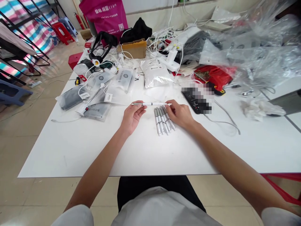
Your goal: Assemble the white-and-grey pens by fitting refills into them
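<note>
A pen (pixel 147 104) with a grey end and a white barrel lies level above the white table. My left hand (pixel 133 116) pinches its grey end between thumb and fingers. At the pen's pale right end, the fingers of my right hand (pixel 180 113) are closed; that end looks whitish and its detail is blurred. Just below, several similar grey-and-white pens (pixel 162 121) rest side by side on the tabletop, slightly fanned. The right hand's fingertips are beside the upper ends of that row and partly cover the rightmost pens.
Packets in frosted plastic (pixel 97 110) lie to the left, near a white bag (pixel 156 73). A black, partly pixelated object (pixel 194 99) and a grey cable (pixel 225 114) are on the right. Cables, a cardboard box (pixel 134 49) and clear plastic wrapping (pixel 254 59) crowd the back.
</note>
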The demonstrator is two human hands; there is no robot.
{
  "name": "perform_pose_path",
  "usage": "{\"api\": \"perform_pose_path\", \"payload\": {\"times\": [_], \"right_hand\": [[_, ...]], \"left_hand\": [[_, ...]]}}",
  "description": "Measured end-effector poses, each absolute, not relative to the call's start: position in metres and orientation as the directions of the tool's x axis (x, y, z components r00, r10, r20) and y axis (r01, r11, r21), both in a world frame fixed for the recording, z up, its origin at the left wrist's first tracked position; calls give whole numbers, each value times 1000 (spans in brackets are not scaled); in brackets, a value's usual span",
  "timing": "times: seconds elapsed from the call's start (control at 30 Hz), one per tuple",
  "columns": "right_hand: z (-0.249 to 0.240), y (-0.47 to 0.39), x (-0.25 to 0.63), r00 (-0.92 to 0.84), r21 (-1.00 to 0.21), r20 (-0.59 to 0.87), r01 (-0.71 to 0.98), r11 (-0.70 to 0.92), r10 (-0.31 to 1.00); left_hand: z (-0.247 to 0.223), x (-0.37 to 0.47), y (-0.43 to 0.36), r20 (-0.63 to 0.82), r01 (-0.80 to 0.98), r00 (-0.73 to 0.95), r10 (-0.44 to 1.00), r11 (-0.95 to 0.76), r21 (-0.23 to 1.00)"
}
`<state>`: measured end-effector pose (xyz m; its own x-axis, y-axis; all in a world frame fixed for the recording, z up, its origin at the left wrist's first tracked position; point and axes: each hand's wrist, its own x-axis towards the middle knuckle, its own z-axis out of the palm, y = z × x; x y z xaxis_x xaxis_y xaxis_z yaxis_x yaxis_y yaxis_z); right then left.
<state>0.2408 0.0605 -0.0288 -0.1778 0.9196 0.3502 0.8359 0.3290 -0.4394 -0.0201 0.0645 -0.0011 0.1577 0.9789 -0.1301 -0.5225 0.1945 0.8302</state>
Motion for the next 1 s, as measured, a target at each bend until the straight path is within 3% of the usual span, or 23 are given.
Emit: {"api": "perform_pose_path", "payload": {"times": [0.27, 0.43, 0.77, 1.0], "right_hand": [[-27, 56, 241, -248, -504, 408, 742, 443, 879], [-25, 55, 239, -371, -479, 350, 718, 505, 860], [-28, 73, 253, -240, -338, 334, 872, 353, 911], [-30, 78, 254, -249, -375, 228, 870, 321, 941]], "left_hand": [[-14, -15, 61, -105, -402, 180, 978, 170, 900], [-14, -13, 57, -73, -293, 201, 977, 131, 947], [-15, -24, 74, -105, -464, 11, 994, 98, 881], [-11, -36, 80, -53, -427, 15, 998, 55, 903]]}}
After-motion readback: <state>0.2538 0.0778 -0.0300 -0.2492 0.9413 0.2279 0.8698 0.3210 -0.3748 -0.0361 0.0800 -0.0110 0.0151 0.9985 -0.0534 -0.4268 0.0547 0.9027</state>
